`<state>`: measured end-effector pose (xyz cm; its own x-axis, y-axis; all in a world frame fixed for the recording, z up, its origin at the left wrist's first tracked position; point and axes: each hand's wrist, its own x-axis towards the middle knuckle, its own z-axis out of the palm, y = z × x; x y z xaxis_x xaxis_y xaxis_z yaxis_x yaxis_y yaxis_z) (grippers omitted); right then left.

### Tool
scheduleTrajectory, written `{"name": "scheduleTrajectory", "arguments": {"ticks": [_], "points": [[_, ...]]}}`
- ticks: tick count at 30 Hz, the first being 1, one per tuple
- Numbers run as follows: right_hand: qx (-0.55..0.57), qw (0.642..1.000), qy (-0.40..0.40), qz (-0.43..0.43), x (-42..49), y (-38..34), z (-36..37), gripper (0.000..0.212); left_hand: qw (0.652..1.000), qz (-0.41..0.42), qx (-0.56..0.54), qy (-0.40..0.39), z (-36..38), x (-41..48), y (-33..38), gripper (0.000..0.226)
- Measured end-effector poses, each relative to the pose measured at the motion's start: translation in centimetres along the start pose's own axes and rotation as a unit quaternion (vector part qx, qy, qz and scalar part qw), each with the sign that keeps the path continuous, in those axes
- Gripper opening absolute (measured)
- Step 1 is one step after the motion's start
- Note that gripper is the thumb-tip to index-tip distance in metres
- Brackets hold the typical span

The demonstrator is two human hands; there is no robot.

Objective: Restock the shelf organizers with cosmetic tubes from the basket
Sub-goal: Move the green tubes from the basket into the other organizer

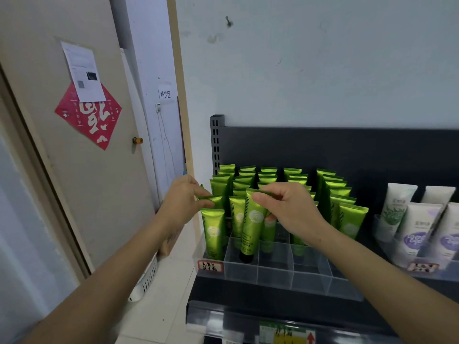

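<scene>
My right grip (285, 209) pinches green tube (251, 227) by crimped top, cap down inside cell of clear organizer (273, 273). My left grip (181, 199) grasps another green tube (211, 198). Rear cells packed with green tubes (332, 187). White tubes (397, 209) fill neighbouring organizer (378, 228).

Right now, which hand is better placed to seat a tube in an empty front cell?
Right. The right hand pinches a green tube cap down at an empty cell of the clear organizer. The left hand pinches another tube farther back.
</scene>
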<state>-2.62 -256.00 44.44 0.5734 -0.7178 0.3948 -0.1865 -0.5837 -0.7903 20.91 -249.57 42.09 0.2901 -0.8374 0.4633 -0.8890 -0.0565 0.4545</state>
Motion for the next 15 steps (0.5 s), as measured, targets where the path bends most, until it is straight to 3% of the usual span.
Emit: {"name": "scheduleTrajectory", "arguments": {"ticks": [3,5,6,10,15], "points": [[-0.003,1.0,-0.012,0.002,-0.2,0.1,0.4,0.016,0.993,-0.027,-0.065,0.09,0.0,-0.2,-0.4,0.03],[-0.007,1.0,-0.018,0.002,-0.2,0.3,0.6,0.017,0.977,-0.09,-0.098,0.169,0.1,-0.3,-0.4,0.016],[-0.008,1.0,-0.019,0.002,-0.2,0.3,0.7,0.017,0.97,-0.13,-0.123,0.166,0.2,-0.4,-0.3,0.009],[-0.013,1.0,-0.017,0.006,0.0,0.2,0.7,0.016,0.965,-0.185,-0.164,0.082,0.9,-0.2,-1.5,0.03],[-0.017,1.0,-0.02,0.016,0.1,0.2,0.9,0.015,0.972,-0.158,-0.16,0.06,0.9,0.8,-1.0,0.007]]}}
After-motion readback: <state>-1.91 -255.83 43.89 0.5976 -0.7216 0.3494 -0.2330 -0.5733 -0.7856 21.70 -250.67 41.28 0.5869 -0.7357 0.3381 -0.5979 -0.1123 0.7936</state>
